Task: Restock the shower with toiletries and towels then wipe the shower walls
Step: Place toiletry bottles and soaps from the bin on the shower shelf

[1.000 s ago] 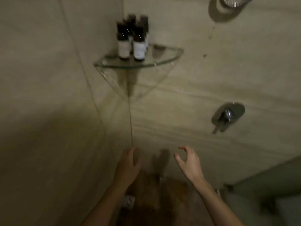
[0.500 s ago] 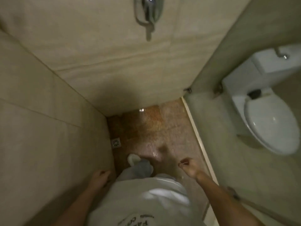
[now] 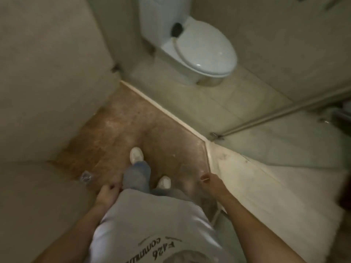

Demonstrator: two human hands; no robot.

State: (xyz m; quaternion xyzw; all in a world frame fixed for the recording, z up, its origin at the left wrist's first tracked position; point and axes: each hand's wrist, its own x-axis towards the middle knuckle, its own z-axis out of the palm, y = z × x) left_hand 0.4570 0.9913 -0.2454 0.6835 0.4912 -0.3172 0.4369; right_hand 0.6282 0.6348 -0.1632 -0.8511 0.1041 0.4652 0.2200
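"Well, what are the hands doing?"

"Both hang low by the person's sides. The left hand (image 3: 107,194) is close by the grey shirt (image 3: 152,224). Its fingers are bent loosely, with nothing in them. The right hand (image 3: 210,184) is out a bit to the side. Its fingers are bent in too, and it holds nothing I can see."

"And the feet?"

"Two white shoes (image 3: 135,155) stand on the brown shower floor (image 3: 117,130), one ahead of the other. A little metal drain (image 3: 86,176) sits in that floor, right by the wall on the left."

"Where are the shower walls?"

"The shower walls (image 3: 47,73) are tan. They stand on the person's left and in front, and they meet in a corner near the drain."

"What is farther off?"

"A pale strip (image 3: 163,109) runs along the edge of the brown floor. On the right lies something flat and white (image 3: 266,186). I cannot tell if it is a mat or stone. Past the strip is a white toilet (image 3: 205,48) with its lid down. A small dark thing (image 3: 177,29) sits at the back of it. A metal rail (image 3: 275,116) runs across on the far right."
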